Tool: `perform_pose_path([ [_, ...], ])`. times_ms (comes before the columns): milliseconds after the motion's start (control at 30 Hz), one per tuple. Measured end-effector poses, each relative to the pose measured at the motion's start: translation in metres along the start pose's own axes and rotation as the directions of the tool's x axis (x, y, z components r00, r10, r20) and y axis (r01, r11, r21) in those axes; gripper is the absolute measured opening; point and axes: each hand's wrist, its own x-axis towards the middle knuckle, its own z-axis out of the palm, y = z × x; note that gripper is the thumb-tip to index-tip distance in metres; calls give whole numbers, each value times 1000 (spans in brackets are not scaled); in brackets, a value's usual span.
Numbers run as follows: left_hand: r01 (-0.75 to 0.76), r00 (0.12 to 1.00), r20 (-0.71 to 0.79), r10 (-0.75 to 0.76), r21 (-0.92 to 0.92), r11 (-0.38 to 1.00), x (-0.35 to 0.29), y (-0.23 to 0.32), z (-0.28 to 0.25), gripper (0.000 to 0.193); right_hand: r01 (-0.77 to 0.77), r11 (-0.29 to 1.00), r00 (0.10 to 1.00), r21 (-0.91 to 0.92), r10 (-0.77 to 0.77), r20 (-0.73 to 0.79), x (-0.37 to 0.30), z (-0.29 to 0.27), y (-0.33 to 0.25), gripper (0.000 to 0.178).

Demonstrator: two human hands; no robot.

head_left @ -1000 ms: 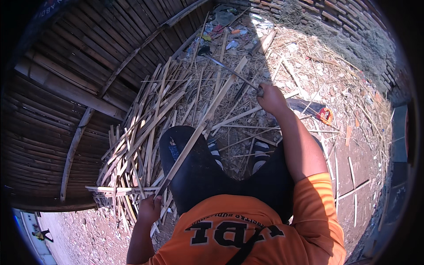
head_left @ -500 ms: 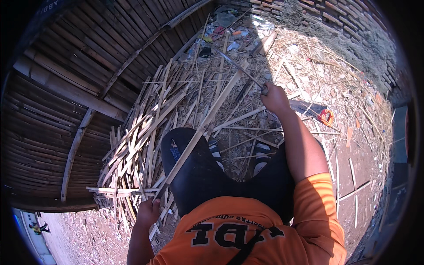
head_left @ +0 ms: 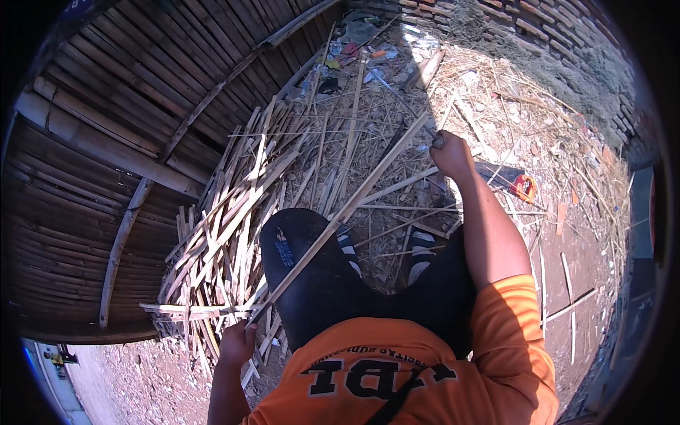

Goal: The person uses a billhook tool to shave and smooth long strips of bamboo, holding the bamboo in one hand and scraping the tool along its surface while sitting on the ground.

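Observation:
A long, pale bamboo strip (head_left: 347, 212) slants across my left thigh, its far end up near my right hand. My left hand (head_left: 237, 343) is closed round its near end, beside the pile. In my right hand (head_left: 452, 153) is the handle of a long knife, fingers wrapped round it. The thin knife blade (head_left: 392, 90) points away and to the left, passing behind the strip's far end; whether the two touch I cannot tell.
Cut strips lie in a heap (head_left: 234, 205) along the left, against a slatted bamboo wall (head_left: 92, 156). Shavings and litter cover the ground ahead up to a brick wall (head_left: 545, 35). A dark tool with a red-orange end (head_left: 523, 188) lies right of my right forearm.
My right hand has moved slightly right and nearer with the knife. The strip's far end has swung to the right, while my left hand stays nearly in place.

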Motion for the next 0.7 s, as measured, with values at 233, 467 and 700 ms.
perform_pose_path([
  [233,-45,994,87,60,-168,985,11,17,6,35,-95,993,995,69,93,36,-11,-17,-18,52],
  [467,111,976,216,-18,-425,898,19,56,15,47,68,977,997,202,-71,8,-22,-39,-39,50],
  [700,243,942,318,-106,-430,869,21,58,20,53,-201,976,978,84,206,-46,-7,-50,-18,53],
])
